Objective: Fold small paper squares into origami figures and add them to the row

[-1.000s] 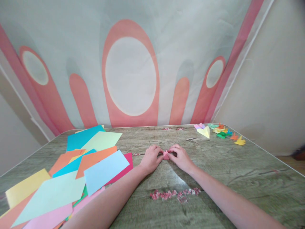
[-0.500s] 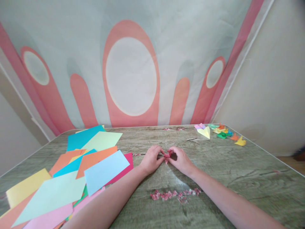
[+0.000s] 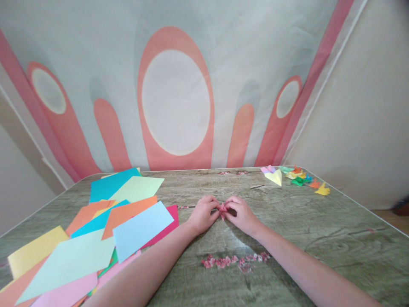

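Observation:
Between my two hands, low over the middle of the table, is a small folded pink paper piece (image 3: 223, 210) with pointed tips, one of them facing me. My left hand (image 3: 205, 214) pinches its left side between thumb and fingers. On the opposite side, my right hand (image 3: 240, 215) grips it in the same way. The fingertips hide part of the folds, so its exact shape is hard to make out.
Loose sheets of coloured paper (image 3: 70, 260) overlap across the table's left side. Several small folded paper figures (image 3: 299, 181) and a pale yellow paper plane (image 3: 275, 177) lie at the back right. Pink blossoms are printed on the wood-look tabletop (image 3: 319, 251). Behind hangs a pink-and-grey backdrop (image 3: 175, 162).
My fingers have shifted slightly around the pink paper piece, and more of its upper part shows between them. The sheets and folded figures have stayed put.

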`<state>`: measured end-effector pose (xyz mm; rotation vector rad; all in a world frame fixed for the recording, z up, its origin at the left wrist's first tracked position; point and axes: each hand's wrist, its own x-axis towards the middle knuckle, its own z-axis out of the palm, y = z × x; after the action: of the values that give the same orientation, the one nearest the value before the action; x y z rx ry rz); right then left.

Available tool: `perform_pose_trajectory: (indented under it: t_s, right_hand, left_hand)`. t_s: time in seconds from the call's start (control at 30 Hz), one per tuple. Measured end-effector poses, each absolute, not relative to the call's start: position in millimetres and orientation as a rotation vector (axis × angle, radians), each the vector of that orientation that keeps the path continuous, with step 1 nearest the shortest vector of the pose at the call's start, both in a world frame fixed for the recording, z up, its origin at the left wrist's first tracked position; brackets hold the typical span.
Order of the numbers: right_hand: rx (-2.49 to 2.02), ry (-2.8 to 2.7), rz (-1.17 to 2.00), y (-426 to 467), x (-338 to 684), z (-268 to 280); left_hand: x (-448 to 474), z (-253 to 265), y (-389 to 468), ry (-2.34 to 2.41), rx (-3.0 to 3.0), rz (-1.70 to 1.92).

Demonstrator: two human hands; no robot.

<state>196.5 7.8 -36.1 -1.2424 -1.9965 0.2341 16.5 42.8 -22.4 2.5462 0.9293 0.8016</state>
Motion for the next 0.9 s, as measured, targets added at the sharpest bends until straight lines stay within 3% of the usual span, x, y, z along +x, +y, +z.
perform_pose_trajectory:
  t_s: [0.33,0.67,0.9]
  right_hand:
    - [-1.335,-2.021,0.265,12.3,197.6,-38.2]
    - [-1.306,-2.129,0.075,8.1,193.8,-34.9]
    - [-1.258,-1.997,0.182,11.0,197.8,-39.8]
  left_hand:
    - [18.0,-22.3,44.1,0.967,2.596,0.758]
    - [17.4,-25.2,45.2,0.893,2.526,0.828]
    - [16.5,-24.4,46.1,0.926,2.502,0.861]
